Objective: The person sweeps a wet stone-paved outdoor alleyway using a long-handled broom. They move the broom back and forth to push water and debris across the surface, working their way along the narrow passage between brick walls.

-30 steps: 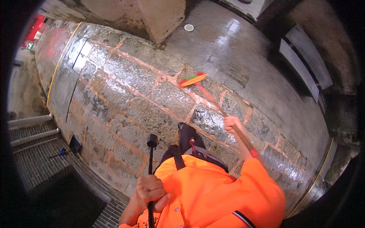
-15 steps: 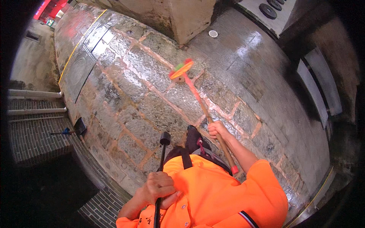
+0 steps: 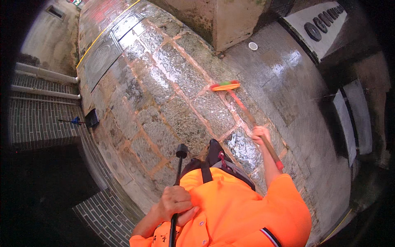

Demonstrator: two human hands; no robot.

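My right hand (image 3: 261,135) is closed around the wooden handle of a broom (image 3: 245,111). Its red-tipped end points back toward my sleeve, and the orange, red and green head, slightly blurred, is over the wet stone paving. Whether the bristles touch the ground is hard to make out. Close to my chest, my left hand (image 3: 176,201) grips a black pole (image 3: 180,164) with a thick cylindrical end. That pole slants upward in front of my orange shirt.
Uneven wet stone slabs (image 3: 181,115) run ahead, with metal covers (image 3: 98,59) at the left. A dark dustpan (image 3: 92,118) with a blue part stands by the brick edge. Further right are a round drain (image 3: 253,46), a wall corner (image 3: 232,24) and a pale bench-like slab (image 3: 358,111).
My right hand has moved to the right, and the broom head has swung right and a little nearer. My left hand keeps its grip on the black pole. The view has shifted slightly.
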